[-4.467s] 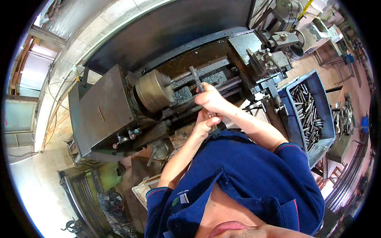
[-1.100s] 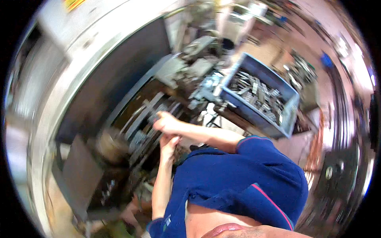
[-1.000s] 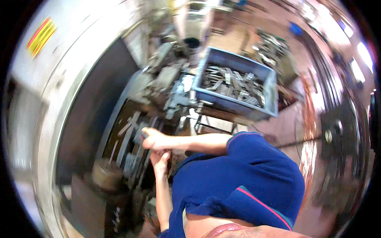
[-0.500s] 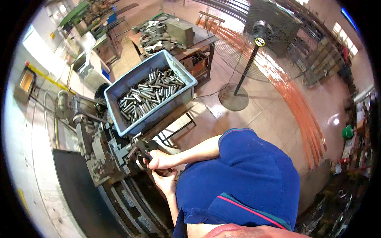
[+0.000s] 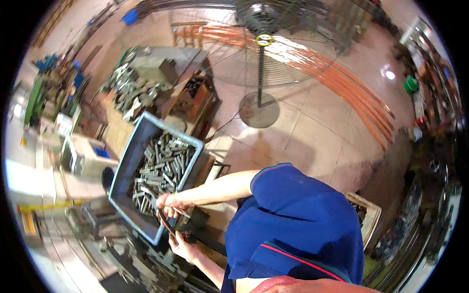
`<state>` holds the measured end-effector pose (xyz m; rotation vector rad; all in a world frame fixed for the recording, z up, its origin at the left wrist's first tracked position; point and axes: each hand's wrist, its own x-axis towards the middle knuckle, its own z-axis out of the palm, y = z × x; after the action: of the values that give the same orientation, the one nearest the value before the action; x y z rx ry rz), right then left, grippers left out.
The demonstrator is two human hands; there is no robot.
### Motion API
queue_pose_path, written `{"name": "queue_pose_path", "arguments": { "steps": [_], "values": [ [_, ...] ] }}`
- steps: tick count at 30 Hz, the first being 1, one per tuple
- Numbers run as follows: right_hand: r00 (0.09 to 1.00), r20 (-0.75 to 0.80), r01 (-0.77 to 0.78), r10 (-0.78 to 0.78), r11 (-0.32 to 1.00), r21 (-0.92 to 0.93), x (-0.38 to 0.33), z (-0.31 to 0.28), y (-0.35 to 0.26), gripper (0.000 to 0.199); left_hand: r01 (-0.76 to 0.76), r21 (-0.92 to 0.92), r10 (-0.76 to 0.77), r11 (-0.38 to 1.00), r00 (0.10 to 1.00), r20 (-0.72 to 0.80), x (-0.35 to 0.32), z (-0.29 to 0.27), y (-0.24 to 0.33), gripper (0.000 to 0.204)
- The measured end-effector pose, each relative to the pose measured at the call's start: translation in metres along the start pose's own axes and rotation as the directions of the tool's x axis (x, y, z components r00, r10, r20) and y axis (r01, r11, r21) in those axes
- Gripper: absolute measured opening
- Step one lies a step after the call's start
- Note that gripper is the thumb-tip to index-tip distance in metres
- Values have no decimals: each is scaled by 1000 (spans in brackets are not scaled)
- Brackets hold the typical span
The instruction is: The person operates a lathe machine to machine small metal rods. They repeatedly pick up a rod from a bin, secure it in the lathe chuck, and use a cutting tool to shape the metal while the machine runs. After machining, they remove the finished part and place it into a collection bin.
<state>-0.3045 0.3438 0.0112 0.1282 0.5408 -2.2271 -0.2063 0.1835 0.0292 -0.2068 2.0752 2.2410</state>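
Note:
My right hand, closed, is over the near edge of a blue plastic bin. It grips a slim dark hand tool with a curved grey end and a reddish stretch along its shaft; its exact kind is blurred. A short silvery metal rod juts out beside the same hand. Below, my left hand has thumb and fingers pinched at the tool's lower end. Many short metal pins lie heaped in the bin.
A machine, seemingly a lathe, stands at the lower left. Behind the bin, a workbench bears grey metal castings. A pedestal fan stands on the tiled floor, with long copper-coloured bars behind it. Cluttered shelving lines the right.
Both hands have moved from the machine to the bin's near edge. The view has turned, so bin, bench and fan appear farther left. A silvery rod now shows by my right hand.

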Motion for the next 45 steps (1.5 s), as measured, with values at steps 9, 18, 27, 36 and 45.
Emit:
{"name": "queue_pose_path", "arguments": {
  "steps": [9, 18, 27, 36, 45],
  "values": [
    [975, -177, 114, -135, 986, -125, -65, -39, 10, 22, 211, 62, -220, 975, 952, 215, 13, 53, -50, 27],
    [945, -222, 202, -240, 962, -181, -80, -36, 19, 25, 235, 29, -230, 972, 903, 363, 3, 59, -53, 7],
    [943, -196, 208, -268, 937, -280, -84, -26, 50, 29, 289, 2, -266, 957, 879, 395, -27, 36, -64, 6],
    [926, -182, 233, -331, 880, -415, -83, -15, 66, 28, 218, 52, -217, 974, 860, 462, -31, 17, -75, 7],
    [930, -262, 109, -257, 876, -470, -90, -2, 75, 26, 277, 15, -253, 961, 853, 456, -43, 10, -83, 9]
  ]
}}
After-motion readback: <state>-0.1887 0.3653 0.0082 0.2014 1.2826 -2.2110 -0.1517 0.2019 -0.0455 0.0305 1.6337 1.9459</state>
